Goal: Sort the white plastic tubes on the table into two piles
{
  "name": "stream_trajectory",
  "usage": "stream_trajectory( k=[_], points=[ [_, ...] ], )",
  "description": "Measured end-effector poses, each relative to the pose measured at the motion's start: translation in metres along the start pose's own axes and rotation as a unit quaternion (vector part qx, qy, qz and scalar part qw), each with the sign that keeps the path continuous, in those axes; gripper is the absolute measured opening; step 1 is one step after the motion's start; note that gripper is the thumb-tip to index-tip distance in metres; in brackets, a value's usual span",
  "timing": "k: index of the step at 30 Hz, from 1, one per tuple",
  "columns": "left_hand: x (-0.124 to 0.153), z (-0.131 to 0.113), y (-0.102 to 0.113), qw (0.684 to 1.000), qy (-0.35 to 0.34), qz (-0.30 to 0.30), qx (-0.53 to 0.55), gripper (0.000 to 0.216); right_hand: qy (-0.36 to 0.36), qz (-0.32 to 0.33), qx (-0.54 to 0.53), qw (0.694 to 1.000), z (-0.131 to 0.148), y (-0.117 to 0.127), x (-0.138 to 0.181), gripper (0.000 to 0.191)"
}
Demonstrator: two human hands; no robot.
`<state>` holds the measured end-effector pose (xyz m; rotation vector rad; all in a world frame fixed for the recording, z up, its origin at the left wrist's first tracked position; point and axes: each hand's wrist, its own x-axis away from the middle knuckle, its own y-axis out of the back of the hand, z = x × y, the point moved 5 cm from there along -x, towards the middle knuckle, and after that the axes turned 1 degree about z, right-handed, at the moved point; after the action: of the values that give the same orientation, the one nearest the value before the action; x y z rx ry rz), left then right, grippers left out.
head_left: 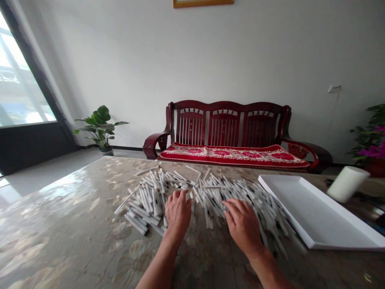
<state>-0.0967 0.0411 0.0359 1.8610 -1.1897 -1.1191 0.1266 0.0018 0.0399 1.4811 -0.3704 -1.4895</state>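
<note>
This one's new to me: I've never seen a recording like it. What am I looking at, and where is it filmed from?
There is no machine here. A person works bare-handed, and the single picture comes from a camera worn on their head, looking forward and down. The left hand and right hand are at a spread of pale, pen-like sticks on a patterned table. Whether either hand grips a stick is unclear from this angle. To the right lies a shallow white tray, with a white roll beyond it. Behind the table stands a dark red wooden bench.
</note>
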Motion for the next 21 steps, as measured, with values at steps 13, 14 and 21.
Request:
stream_trajectory(
  k=[13,14,21],
  points=[
    [0.004,0.026,0.014,0.969,0.057,0.141,-0.197,0.043,0.07,0.163,-0.072,0.982,0.038,-0.039,0.01,0.031],
    [0.004,0.026,0.015,0.968,0.061,0.144,-0.197,0.044,0.062,0.149,-0.07,0.984,0.036,-0.039,0.01,0.03],
    [0.006,0.025,0.012,0.965,0.048,0.159,-0.203,0.045,0.039,0.077,-0.077,0.993,0.031,-0.035,0.01,0.021]
  ],
)
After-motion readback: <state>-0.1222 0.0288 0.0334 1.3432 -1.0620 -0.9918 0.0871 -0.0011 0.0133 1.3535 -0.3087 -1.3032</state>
